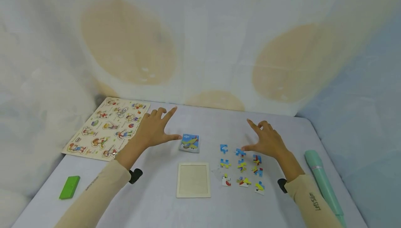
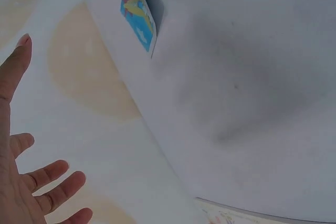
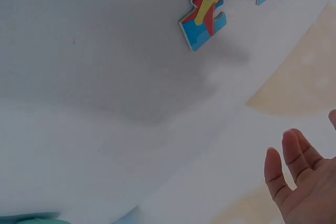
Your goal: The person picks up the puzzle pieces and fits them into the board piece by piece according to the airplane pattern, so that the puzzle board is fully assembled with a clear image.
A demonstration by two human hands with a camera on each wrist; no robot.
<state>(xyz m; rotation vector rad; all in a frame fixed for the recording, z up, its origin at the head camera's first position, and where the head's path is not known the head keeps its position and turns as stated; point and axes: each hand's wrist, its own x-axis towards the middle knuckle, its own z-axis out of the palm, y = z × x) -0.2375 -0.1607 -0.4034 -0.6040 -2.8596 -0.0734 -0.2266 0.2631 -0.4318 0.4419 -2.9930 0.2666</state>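
Observation:
My left hand (image 1: 155, 128) hovers above the table with thumb and forefinger spread, holding nothing. Its thumb tip appears close to a small airplane picture card (image 1: 189, 143), which also shows in the left wrist view (image 2: 137, 14). My right hand (image 1: 266, 139) is raised over the loose jigsaw pieces (image 1: 242, 165), its fingers spread and holding nothing. Several pieces in blue, yellow and red lie apart in rows; one tail-fin piece (image 3: 205, 19) shows in the right wrist view. A square wooden puzzle frame (image 1: 193, 180) lies left of the pieces.
A large board with pictures of children (image 1: 106, 127) lies at the back left. Near the left edge is a green block (image 1: 69, 187). A mint-green tube-like object (image 1: 322, 179) lies along the right side, partly behind the right sleeve. Spotted cloth (image 1: 216, 47) hangs behind the table.

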